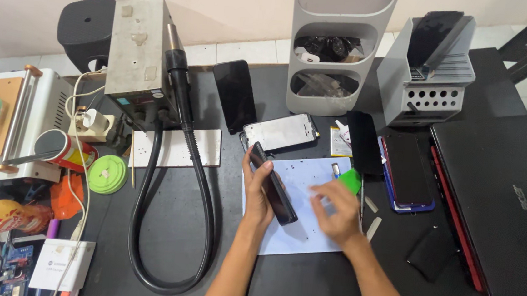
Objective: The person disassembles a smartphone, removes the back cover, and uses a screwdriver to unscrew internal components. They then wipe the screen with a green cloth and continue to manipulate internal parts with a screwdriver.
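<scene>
At the left of the black worktop, a hot-air station is seen with its black hose looped down toward the near edge; none of this is touched. Toward the middle, a dark phone is gripped on edge in the left hand, fingers closed around its lower half, above a pale blue mat. Its long axis runs diagonally, from upper left, far from the person, to lower right. The right hand is held just beside the phone's lower right end, apart from it, fingers loosely curled; it is blurred, so whether anything small is pinched cannot be told. The phone thus lies in the left hand and directly left of the right one. Just beyond, a bare phone frame lies flat. To the right, a green card is partly hidden by the right hand's fingers, and a closed laptop is cut off by the picture's edge.
</scene>
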`<control>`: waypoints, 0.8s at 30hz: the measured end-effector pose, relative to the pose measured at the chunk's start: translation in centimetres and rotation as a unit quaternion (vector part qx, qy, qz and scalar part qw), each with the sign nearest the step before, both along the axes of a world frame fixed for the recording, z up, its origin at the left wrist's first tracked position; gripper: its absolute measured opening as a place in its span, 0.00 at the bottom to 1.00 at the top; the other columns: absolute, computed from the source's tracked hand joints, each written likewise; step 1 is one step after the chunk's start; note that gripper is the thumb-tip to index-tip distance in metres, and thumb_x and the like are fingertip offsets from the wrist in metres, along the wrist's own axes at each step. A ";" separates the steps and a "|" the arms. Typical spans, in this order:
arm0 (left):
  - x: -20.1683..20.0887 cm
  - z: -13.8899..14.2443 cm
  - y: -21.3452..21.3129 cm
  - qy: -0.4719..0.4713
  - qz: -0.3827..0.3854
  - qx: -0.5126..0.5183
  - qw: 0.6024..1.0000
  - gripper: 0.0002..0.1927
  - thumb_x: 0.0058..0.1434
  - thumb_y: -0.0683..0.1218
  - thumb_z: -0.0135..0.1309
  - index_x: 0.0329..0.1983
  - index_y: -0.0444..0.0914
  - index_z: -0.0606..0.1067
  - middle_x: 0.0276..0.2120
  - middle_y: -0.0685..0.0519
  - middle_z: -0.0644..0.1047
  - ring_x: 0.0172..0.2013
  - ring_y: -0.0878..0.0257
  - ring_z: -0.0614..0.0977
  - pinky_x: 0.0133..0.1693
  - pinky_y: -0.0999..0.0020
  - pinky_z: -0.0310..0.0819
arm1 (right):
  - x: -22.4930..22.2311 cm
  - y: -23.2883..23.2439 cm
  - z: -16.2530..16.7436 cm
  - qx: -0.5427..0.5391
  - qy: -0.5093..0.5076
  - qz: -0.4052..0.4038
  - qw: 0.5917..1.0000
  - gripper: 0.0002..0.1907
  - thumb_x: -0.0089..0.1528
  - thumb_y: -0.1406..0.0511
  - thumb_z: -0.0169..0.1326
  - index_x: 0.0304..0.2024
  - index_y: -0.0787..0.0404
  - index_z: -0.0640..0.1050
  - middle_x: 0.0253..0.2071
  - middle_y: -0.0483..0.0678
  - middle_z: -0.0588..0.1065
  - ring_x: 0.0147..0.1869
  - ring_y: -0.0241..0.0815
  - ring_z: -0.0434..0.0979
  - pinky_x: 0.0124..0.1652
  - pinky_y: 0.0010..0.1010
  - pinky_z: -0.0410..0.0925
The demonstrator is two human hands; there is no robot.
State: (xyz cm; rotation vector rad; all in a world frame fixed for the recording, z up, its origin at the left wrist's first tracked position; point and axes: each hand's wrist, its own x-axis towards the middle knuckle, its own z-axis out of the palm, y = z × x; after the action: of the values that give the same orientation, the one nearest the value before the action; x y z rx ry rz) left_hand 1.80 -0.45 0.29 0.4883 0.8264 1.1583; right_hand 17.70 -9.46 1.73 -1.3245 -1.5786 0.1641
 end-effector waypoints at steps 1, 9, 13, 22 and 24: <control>0.1 -0.1 0.0 -0.007 0.008 0.006 1.000 0.43 0.54 0.51 0.60 0.73 0.49 0.57 0.33 0.53 0.71 0.28 0.64 0.75 0.30 0.67 0.73 | -0.5 -0.3 0.1 -0.027 0.025 0.052 0.998 0.13 0.59 0.67 0.61 0.46 0.65 0.80 0.39 0.48 0.77 0.36 0.43 0.78 0.35 0.30 0.70; -0.2 -0.8 0.4 -0.110 -0.030 0.048 0.992 0.47 0.61 0.52 0.56 0.79 0.51 0.45 0.46 0.48 0.70 0.38 0.63 0.77 0.37 0.64 0.76 | -3.8 -0.2 0.6 -0.011 -0.016 0.092 0.996 0.22 0.64 0.68 0.58 0.59 0.71 0.72 0.54 0.61 0.76 0.53 0.60 0.82 0.47 0.38 0.76; -1.1 -0.5 0.8 -0.048 -0.166 0.094 0.981 0.51 0.61 0.46 0.55 0.80 0.47 0.39 0.63 0.44 0.67 0.51 0.58 0.79 0.47 0.60 0.81 | -3.0 -0.2 1.0 -0.030 -0.024 0.034 0.999 0.23 0.63 0.67 0.58 0.60 0.68 0.74 0.55 0.60 0.76 0.53 0.60 0.81 0.48 0.40 0.75; -2.2 0.4 1.0 -0.058 -0.208 0.111 0.970 0.54 0.55 0.37 0.58 0.80 0.40 0.42 0.67 0.38 0.64 0.54 0.43 0.80 0.50 0.52 0.82 | -2.1 -0.1 1.3 -0.040 0.018 0.085 0.995 0.21 0.70 0.60 0.50 0.59 0.67 0.75 0.56 0.60 0.76 0.56 0.57 0.81 0.52 0.40 0.74; -2.3 0.6 1.1 -0.038 -0.210 0.114 0.970 0.55 0.55 0.37 0.58 0.80 0.42 0.40 0.67 0.39 0.63 0.54 0.43 0.80 0.51 0.53 0.82 | -2.1 -0.1 1.1 -0.046 0.021 0.081 0.995 0.20 0.71 0.59 0.49 0.59 0.67 0.75 0.55 0.59 0.76 0.56 0.57 0.81 0.51 0.39 0.74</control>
State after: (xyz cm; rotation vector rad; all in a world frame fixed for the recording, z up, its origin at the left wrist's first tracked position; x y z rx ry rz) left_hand -0.45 0.70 0.87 0.7643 0.4916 0.8732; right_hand 15.65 -9.53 2.82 -1.2546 -1.6584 0.3658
